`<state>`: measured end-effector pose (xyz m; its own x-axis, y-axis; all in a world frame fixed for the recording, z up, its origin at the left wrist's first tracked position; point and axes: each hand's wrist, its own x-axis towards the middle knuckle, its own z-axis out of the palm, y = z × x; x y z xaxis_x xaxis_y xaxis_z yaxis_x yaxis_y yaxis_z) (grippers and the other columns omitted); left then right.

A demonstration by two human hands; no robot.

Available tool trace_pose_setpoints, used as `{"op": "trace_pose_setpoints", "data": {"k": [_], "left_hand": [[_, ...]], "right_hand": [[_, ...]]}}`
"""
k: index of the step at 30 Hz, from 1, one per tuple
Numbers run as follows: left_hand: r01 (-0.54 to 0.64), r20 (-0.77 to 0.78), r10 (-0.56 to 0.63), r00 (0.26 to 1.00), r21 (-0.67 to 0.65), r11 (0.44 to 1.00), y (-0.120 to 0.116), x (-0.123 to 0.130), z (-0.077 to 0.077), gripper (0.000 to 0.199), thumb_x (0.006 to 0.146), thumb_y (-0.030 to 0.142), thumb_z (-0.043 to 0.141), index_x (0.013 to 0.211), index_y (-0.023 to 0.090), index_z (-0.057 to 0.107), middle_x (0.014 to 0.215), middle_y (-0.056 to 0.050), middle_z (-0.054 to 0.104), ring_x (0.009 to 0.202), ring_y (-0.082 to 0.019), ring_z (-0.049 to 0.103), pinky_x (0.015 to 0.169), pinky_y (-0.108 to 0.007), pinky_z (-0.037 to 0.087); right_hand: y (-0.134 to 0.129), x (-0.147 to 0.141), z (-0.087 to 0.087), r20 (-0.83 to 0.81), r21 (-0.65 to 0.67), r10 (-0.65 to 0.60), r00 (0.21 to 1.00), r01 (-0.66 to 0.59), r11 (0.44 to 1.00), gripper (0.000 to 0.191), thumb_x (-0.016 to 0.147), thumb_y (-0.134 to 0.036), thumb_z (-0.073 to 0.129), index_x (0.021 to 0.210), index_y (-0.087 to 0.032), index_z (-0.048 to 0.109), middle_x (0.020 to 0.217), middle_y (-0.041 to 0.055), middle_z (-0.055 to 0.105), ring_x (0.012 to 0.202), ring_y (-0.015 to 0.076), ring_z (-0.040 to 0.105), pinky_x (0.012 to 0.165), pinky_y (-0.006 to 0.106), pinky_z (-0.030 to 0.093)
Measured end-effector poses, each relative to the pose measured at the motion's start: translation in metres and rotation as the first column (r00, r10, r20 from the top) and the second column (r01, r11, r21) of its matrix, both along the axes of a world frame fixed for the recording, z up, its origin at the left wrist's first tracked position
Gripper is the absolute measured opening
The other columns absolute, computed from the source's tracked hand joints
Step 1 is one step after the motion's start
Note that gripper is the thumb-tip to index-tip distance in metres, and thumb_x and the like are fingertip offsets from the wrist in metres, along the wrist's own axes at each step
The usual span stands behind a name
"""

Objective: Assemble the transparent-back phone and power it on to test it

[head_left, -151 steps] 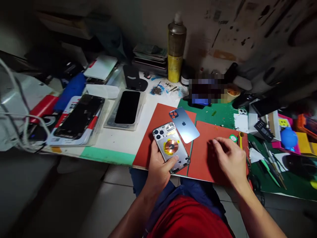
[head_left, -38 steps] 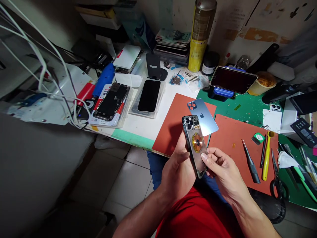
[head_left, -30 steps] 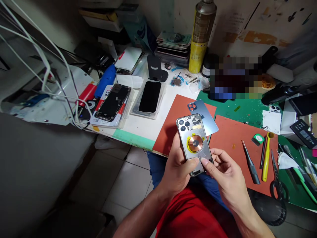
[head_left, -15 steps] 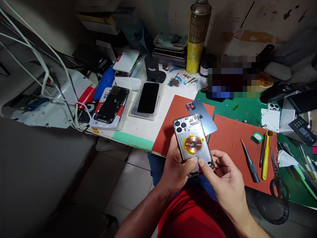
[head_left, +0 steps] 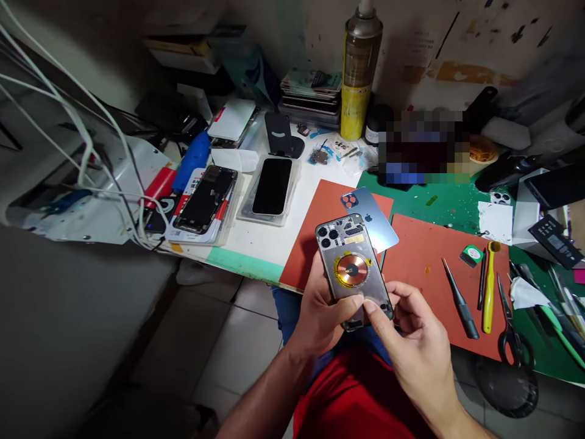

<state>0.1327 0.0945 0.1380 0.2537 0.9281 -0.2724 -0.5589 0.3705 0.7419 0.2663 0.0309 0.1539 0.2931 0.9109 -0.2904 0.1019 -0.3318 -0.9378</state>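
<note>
An opened phone body [head_left: 359, 244], with three camera lenses at its upper left and a copper coil [head_left: 351, 270] in its middle, is held tilted over the bench's front edge. My left hand [head_left: 320, 311] is closed on its left side, the thumb lying across the lower part. My right hand [head_left: 418, 332] grips its lower right side, with the thumb tip on the back beside the left thumb and the fingers curled at the edge. Just behind lies a blue-grey back cover [head_left: 375, 219] with a camera cutout.
Red-brown mats [head_left: 301, 244] lie on the bench. Tweezers [head_left: 460, 299], a yellow brush [head_left: 489, 292] and scissors [head_left: 509, 329] are at the right. A black-screened phone [head_left: 273, 186], a dismantled phone [head_left: 205, 200] and white cables [head_left: 103, 110] are leftward; a spray can [head_left: 357, 79] stands behind.
The phone body has shifted slightly left and down in the view, its coil now tilted a little differently to the light. Both hands keep their hold. The whole view has shifted slightly.
</note>
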Motion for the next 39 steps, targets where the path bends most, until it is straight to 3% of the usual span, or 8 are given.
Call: {"op": "trace_pose_setpoints", "data": {"k": [4,7,10,13,25,29,35,39], "left_hand": [[-0.025,-0.005,0.025,1.0,-0.016,1.0,0.0,-0.01,-0.005,0.074,0.078,0.02,0.085,0.142,0.029,0.048,0.134,-0.012,0.073,0.123,-0.038,0.071,0.098,-0.053,0.061],[-0.104,-0.046,0.102,0.994,-0.028,0.994,0.0,-0.02,-0.007,0.079,0.079,0.016,0.085,0.146,0.031,0.046,0.138,-0.012,0.07,0.13,-0.039,0.068,0.103,-0.054,0.061],[-0.158,-0.063,0.156,0.986,-0.014,0.987,-0.001,-0.029,-0.01,0.081,0.08,0.014,0.084,0.149,0.032,0.044,0.141,-0.012,0.069,0.136,-0.039,0.063,0.106,-0.054,0.059],[-0.191,-0.061,0.19,0.98,-0.006,0.982,-0.004,-0.036,-0.015,0.085,0.082,0.014,0.083,0.153,0.034,0.04,0.144,-0.012,0.068,0.139,-0.04,0.061,0.109,-0.058,0.056],[-0.25,0.053,0.247,0.968,0.059,0.967,-0.014,-0.04,-0.017,0.068,0.087,0.017,0.082,0.144,0.034,0.05,0.142,-0.009,0.069,0.135,-0.038,0.064,0.116,-0.061,0.048],[-0.264,0.063,0.261,0.963,0.061,0.962,-0.017,-0.042,-0.015,0.072,0.086,0.018,0.082,0.147,0.035,0.047,0.143,-0.009,0.069,0.135,-0.038,0.064,0.116,-0.06,0.048],[-0.272,0.076,0.268,0.96,0.051,0.961,-0.019,-0.044,-0.018,0.072,0.086,0.022,0.083,0.147,0.035,0.047,0.149,-0.01,0.064,0.133,-0.038,0.065,0.114,-0.058,0.049],[-0.313,0.005,0.313,0.95,0.058,0.948,-0.022,-0.041,-0.02,0.076,0.083,0.021,0.084,0.148,0.034,0.048,0.141,-0.007,0.069,0.13,-0.03,0.068,0.116,-0.049,0.047]], "right_hand": [[0.027,0.018,-0.002,0.385,0.14,0.017,0.923,-0.077,0.987,0.026,0.1,-0.046,0.065,0.113,-0.023,0.07,0.101,0.0084,0.074,0.089,0.0239,0.071,0.075,0.035,0.057],[0.06,0.027,-0.014,0.736,0.16,0.042,0.676,-0.234,0.959,0.041,0.103,-0.048,0.058,0.126,-0.015,0.067,0.122,0.0192,0.071,0.113,0.0347,0.066,0.097,0.05,0.053],[0.086,0.025,-0.03,0.877,0.075,0.09,0.471,-0.32,0.945,0.065,0.103,-0.054,0.054,0.143,-0.003,0.055,0.144,0.0314,0.058,0.134,0.0448,0.052,0.108,0.061,0.045],[0.099,0.021,-0.041,0.903,0.018,0.124,0.412,-0.325,0.946,0.067,0.103,-0.05,0.052,0.145,0.001,0.052,0.141,0.0331,0.059,0.13,0.0455,0.052,0.105,0.061,0.046],[0.132,0.035,-0.048,0.711,-0.037,0.108,0.695,-0.117,0.992,0.076,0.068,-0.048,0.087,0.133,-0.014,0.065,0.124,0.0226,0.06,0.112,0.0423,0.059,0.095,0.055,0.048],[0.135,0.042,-0.045,0.564,-0.006,0.031,0.825,-0.033,0.999,0.058,0.07,-0.053,0.084,0.115,-0.019,0.072,0.114,0.0165,0.067,0.097,0.033,0.067,0.089,0.049,0.052],[0.093,0.048,-0.014,0.135,0.088,-0.056,0.989,0.044,0.995,0.049,0.082,-0.061,0.077,0.111,-0.023,0.072,0.098,0.008,0.078,0.085,0.023,0.074,0.077,0.036,0.059],[0.045,0.033,0.006,-0.333,-0.02,-0.084,0.939,0.082,0.996,0.041,0.07,-0.042,0.095,0.103,-0.025,0.077,0.09,0.0053,0.079,0.078,0.0196,0.075,0.072,0.03,0.063]]}}
